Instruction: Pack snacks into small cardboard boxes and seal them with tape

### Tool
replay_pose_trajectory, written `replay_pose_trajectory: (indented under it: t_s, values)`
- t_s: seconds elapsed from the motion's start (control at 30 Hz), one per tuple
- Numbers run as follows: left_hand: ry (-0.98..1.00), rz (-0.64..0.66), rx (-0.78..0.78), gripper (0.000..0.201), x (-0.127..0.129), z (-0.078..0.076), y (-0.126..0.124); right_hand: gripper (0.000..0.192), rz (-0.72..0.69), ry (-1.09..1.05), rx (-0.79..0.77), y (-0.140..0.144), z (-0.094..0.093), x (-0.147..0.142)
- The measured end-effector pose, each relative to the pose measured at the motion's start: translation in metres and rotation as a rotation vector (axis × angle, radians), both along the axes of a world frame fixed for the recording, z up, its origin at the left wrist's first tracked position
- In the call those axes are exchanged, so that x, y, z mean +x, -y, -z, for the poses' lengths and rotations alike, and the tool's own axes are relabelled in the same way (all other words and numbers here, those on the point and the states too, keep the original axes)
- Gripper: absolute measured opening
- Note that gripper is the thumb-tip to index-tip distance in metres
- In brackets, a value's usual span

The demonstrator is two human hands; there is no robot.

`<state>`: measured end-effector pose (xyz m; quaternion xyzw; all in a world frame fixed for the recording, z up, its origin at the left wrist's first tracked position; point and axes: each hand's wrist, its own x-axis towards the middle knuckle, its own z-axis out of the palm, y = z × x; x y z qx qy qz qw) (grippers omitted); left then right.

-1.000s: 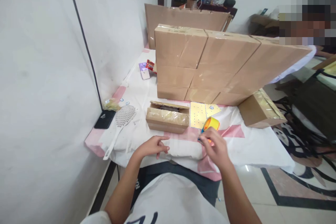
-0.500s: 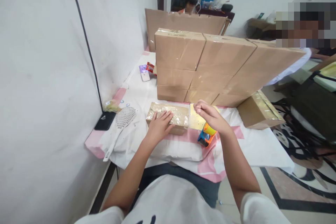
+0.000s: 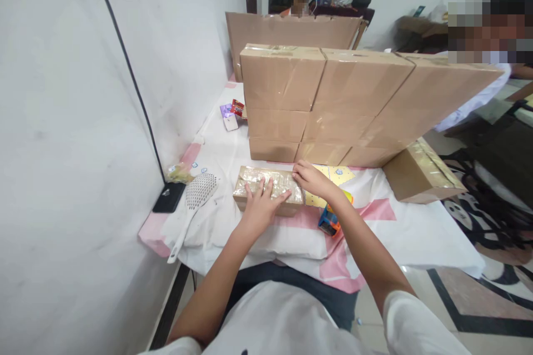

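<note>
Nine stacked cartons (image 3: 333, 105) behind | tape dispenser (image 3: 331, 221) right | slotted spatula (image 3: 192, 202) left

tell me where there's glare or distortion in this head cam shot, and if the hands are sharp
Head view: glare sits on the shiny tape of the small box and on the box at right. Wide-angle lens bends the wall cable and the stacked boxes. Left hand and right hand are fairly sharp; the background is softer, faces pixelated.
</note>
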<state>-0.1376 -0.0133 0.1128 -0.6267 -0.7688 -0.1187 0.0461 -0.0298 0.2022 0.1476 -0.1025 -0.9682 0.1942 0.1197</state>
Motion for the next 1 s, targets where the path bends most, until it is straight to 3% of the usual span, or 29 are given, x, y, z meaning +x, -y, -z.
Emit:
replay_pose_trajectory:
  t_s: [0.17, 0.3, 0.4, 0.53, 0.63, 0.77, 1.0]
  values:
    - [0.028, 0.052, 0.033, 0.053, 0.007, 0.0, 0.0, 0.018, 0.05, -0.052, -0.109, -0.001, 0.013, 0.002]
    - [0.073, 0.148, 0.068, 0.054, 0.011, -0.004, 0.0, 0.067, 0.262, -0.136, -0.189, -0.005, 0.02, 0.004]
    - [0.126, 0.142, 0.085, 0.052, 0.016, -0.005, -0.002, 0.054, 0.307, -0.164, -0.229, -0.006, 0.023, 0.003]
    - [0.1, 0.137, 0.106, 0.057, 0.021, -0.001, -0.004, 0.038, 0.137, -0.024, -0.449, -0.002, 0.025, 0.005]
    - [0.074, 0.199, 0.157, 0.055, 0.026, 0.008, -0.005, 0.034, 0.102, 0.018, -0.541, 0.002, 0.029, 0.005]
    - [0.094, 0.287, 0.24, 0.045, 0.033, 0.016, -0.005, 0.027, 0.158, -0.062, -0.54, 0.003, 0.037, 0.0]
    - [0.166, 0.272, 0.349, 0.042, 0.031, 0.015, -0.007, 0.03, 0.282, -0.199, -0.607, 0.009, 0.046, 0.003]
